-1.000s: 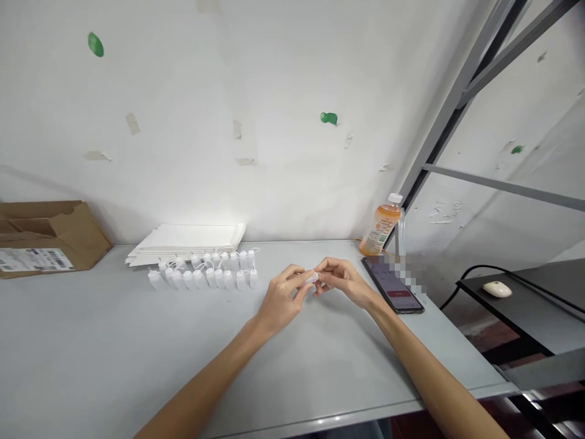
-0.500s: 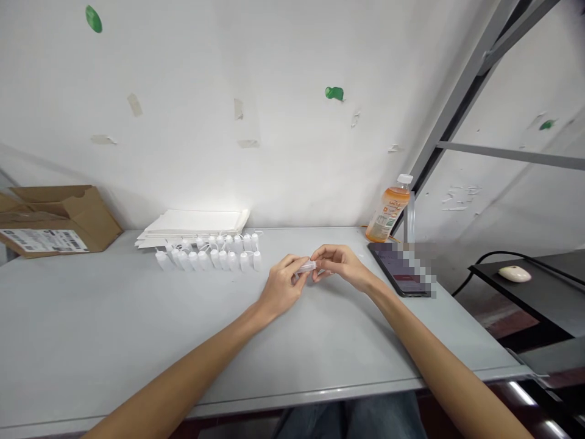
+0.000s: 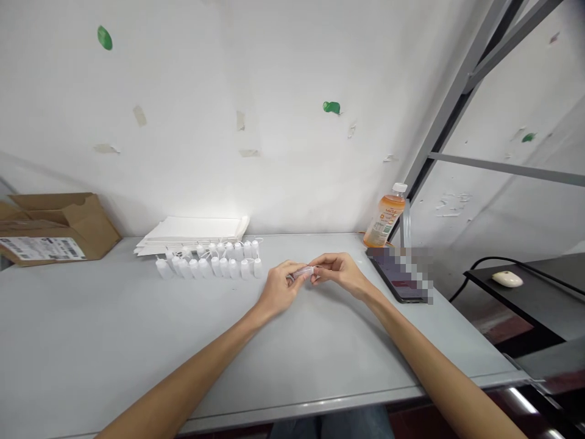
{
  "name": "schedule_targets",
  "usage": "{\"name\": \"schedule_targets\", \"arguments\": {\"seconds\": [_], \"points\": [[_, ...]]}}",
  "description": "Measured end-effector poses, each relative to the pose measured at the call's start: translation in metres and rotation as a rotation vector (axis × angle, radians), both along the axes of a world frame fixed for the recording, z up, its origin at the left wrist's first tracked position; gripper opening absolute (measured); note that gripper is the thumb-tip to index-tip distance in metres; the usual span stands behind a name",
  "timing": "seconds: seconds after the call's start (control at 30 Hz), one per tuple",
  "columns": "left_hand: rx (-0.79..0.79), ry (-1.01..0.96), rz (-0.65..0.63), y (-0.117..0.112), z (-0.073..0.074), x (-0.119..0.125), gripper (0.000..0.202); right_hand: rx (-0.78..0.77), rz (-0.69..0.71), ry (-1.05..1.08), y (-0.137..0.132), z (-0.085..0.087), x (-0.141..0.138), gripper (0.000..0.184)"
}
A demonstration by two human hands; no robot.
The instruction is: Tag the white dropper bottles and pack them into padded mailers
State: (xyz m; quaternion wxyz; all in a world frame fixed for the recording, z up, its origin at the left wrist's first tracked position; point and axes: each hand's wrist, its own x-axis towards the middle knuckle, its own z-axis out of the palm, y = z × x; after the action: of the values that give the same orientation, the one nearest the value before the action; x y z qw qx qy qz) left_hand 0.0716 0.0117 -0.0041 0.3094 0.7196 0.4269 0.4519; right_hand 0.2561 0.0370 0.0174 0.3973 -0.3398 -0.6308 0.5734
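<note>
A small translucent plastic bottle [image 3: 302,272] is held just above the table between my two hands. My left hand [image 3: 280,289] is closed around its body, thumb and fingers on either side. At the other end, the fingers of my right hand [image 3: 337,271] pinch its tip; whether they grip a cap or a loop there is too small to tell. To the left, several small white bottles [image 3: 223,267] with thin looped strings or straps stand in two rows.
A stack of white sheets [image 3: 196,228] lies behind the rows of bottles. An opened cardboard box [image 3: 98,225] sits at the far left of the grey table [image 3: 114,341]. On the right are an orange drink bottle [image 3: 386,219] and a phone [image 3: 393,274]. A white mouse [image 3: 507,279] rests on a black surface.
The head view has tilted and shifted slightly, so everything sits a little lower. Both hands stay on the small bottle, with the right fingers drawn slightly closer around its tip.
</note>
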Motion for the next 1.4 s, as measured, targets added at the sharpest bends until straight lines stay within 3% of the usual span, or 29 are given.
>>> {"name": "schedule_targets", "arguments": {"seconds": [0.23,0.53,0.67,1.0,1.2,1.33,1.4], "points": [[0.086,0.046,0.001,0.001,0.001,-0.004,0.025,0.003,-0.01,0.031,-0.001,-0.001,-0.001,0.033],[0.351,0.126,0.002,0.001,-0.002,-0.006,0.024,0.018,-0.06,0.061,-0.001,-0.007,0.0,0.031],[0.39,0.179,-0.008,-0.001,-0.002,-0.006,0.024,0.003,-0.057,0.059,-0.001,-0.007,0.0,0.03],[0.22,0.179,0.03,0.001,-0.001,-0.003,0.023,0.062,-0.071,0.007,-0.006,0.007,-0.003,0.033],[-0.221,-0.205,-0.016,0.004,0.007,-0.004,0.028,0.151,-0.273,-0.027,0.003,0.007,0.009,0.04],[-0.365,-0.453,-0.049,0.002,0.013,-0.002,0.034,0.301,-0.45,-0.254,0.012,0.003,0.02,0.035],[-0.407,-0.504,-0.064,0.002,0.013,-0.001,0.035,0.35,-0.433,-0.403,0.013,0.001,0.021,0.032]]}}
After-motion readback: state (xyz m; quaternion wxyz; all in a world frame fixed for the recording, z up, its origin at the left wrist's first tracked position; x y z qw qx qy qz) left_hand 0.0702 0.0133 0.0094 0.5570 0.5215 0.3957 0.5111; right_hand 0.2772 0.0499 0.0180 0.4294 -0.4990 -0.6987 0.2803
